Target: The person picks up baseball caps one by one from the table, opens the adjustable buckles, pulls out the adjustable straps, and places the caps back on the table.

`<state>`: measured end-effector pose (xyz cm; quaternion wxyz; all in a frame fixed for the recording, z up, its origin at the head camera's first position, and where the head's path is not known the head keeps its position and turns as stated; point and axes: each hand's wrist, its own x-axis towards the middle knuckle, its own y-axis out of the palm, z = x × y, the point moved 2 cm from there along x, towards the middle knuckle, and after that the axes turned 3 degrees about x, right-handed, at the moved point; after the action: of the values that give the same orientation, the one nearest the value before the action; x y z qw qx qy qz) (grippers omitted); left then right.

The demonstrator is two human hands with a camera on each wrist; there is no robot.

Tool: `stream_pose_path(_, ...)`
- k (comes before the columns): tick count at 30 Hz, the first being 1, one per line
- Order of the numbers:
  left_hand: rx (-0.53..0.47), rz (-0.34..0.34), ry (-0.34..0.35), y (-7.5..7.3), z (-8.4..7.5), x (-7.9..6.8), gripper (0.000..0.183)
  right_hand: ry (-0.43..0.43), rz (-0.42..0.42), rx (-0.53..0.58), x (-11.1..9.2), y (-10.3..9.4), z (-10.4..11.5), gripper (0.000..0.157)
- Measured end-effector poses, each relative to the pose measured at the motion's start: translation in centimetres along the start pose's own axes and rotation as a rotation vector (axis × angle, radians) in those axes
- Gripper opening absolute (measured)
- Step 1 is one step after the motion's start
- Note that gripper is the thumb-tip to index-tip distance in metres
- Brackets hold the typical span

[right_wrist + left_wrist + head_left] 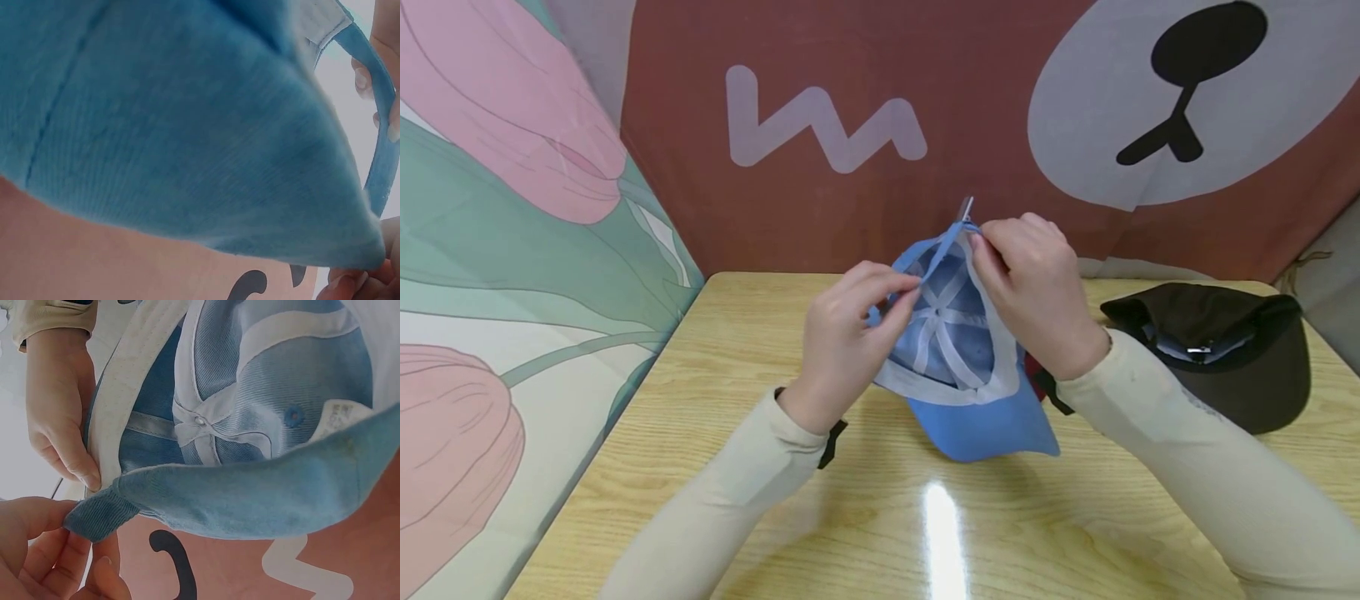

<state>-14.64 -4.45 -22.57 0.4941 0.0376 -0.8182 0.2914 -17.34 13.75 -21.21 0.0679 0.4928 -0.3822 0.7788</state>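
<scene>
A light blue baseball cap (981, 429) is held up over the table, its inside with white seam tapes facing me and its brim pointing down. Between thumb and forefinger, my left hand (853, 333) pinches the cap's blue back strap (942, 254); the strap's end shows between its fingers in the left wrist view. My right hand (1037, 283) grips the cap's back edge at the strap's other side, beside a small metal buckle (966, 208). Seen from the right wrist, the blue outer cloth (175, 144) fills most of the view and the strap (381, 125) bows away from it.
To the right, a dark brown cap (1240, 392) lies on the wooden table (760, 350) with its opening toward me. Something red (1036, 379) shows partly behind the blue cap and right wrist. A printed cloth (820, 217) hangs behind the table.
</scene>
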Motion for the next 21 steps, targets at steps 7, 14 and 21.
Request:
stream_pose_path(7,0.007,0.01,-0.007,0.0,0.2,-0.4,0.009,0.02,-0.001,0.004,0.1,0.0,-0.2,0.018)
stream_pose_path(14,0.046,0.011,-0.004,0.1,0.6,-1.2,0.012,0.051,-0.025,0.02,0.3,-0.4,-0.4,0.018)
stream_pose_path(21,0.101,0.048,-0.077,0.7,1.6,-2.2,0.039,0.028,-0.033,0.047,0.3,-0.4,-0.1,0.019)
